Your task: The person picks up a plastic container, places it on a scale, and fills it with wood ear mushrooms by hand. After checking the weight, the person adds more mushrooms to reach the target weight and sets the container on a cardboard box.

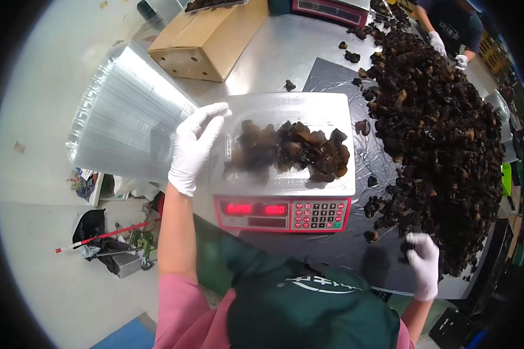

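Observation:
A silver electronic scale (pixel 282 189) with a red front panel and lit red digits stands before me. On its pan lies a pile of dark, wet wood ear mushrooms (pixel 314 152), apparently in a clear plastic tray (pixel 227 148); the left part of the pile is blurred. My left hand (pixel 193 148), in a white glove, is at the left edge of the pan, with fingers stretched and thumb slightly apart. Low on the right, my gloved right hand (pixel 424 264) has its fingers curled around a dark wood ear piece (pixel 406 251), partly hidden.
A large heap of wood ears (pixel 442 145) covers the right side of the table over black plastic sheeting (pixel 332 75). Nested clear plastic trays (pixel 128 116) lie at left. Behind are a cardboard box (pixel 209 41) and a second scale (pixel 332 10). Another person's gloved hands (pixel 438 44) are at the far right.

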### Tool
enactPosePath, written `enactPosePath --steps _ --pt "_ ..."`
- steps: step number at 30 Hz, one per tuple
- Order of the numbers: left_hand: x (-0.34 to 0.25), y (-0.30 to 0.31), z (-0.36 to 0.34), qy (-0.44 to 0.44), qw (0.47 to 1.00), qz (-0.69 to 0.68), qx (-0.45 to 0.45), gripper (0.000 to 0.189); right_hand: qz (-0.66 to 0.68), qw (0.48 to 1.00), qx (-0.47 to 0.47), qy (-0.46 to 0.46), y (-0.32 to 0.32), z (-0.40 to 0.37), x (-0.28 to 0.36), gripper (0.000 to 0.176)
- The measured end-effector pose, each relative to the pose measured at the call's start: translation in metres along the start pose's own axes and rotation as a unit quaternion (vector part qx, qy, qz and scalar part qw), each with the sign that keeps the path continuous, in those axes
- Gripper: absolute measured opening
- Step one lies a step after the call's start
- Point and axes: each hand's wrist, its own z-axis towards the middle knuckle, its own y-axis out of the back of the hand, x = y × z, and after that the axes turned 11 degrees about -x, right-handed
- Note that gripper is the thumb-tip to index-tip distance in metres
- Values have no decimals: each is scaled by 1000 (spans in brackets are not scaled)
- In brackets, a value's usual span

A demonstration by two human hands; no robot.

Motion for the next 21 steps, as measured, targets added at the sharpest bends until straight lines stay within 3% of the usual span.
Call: enactPosePath --steps 2,4,6,7,8,10,12,14,16,18,20,21 --pt "15 0 2 -59 996 63 0 29 -47 992 -13 -119 30 -39 -20 32" --pt "23 -2 -5 -96 987 125 18 31 -57 986 -12 -156 64 -78 -72 31" --pt "21 -15 -13 -128 974 181 51 35 -199 945 17 -257 94 -112 -108 27" --pt "22 -19 -17 -181 962 202 36 33 -242 940 17 -240 116 -136 -160 20" --pt "20 -20 -18 -192 950 241 48 32 -440 877 66 -182 116 -141 -152 17" --pt "10 -20 -15 -223 924 300 79 28 -563 822 68 -46 138 -160 -219 22" --pt "18 -19 -13 -180 944 264 86 26 -577 806 -10 -130 150 -179 -259 28" --pt "20 -13 -10 -207 937 269 80 22 -591 791 -122 -102 147 -195 -281 38" --pt "13 -8 -11 -170 954 235 70 18 -594 772 -15 -226 127 -183 -235 50" --pt "11 -1 -13 -134 963 218 81 18 -524 824 71 -203 107 -163 -184 45" --pt "21 -1 -14 -123 963 222 89 19 -269 936 28 -225 73 -138 -111 41" --pt "23 -4 -14 -117 961 232 93 19 -263 954 37 -138 59 -119 -82 39"
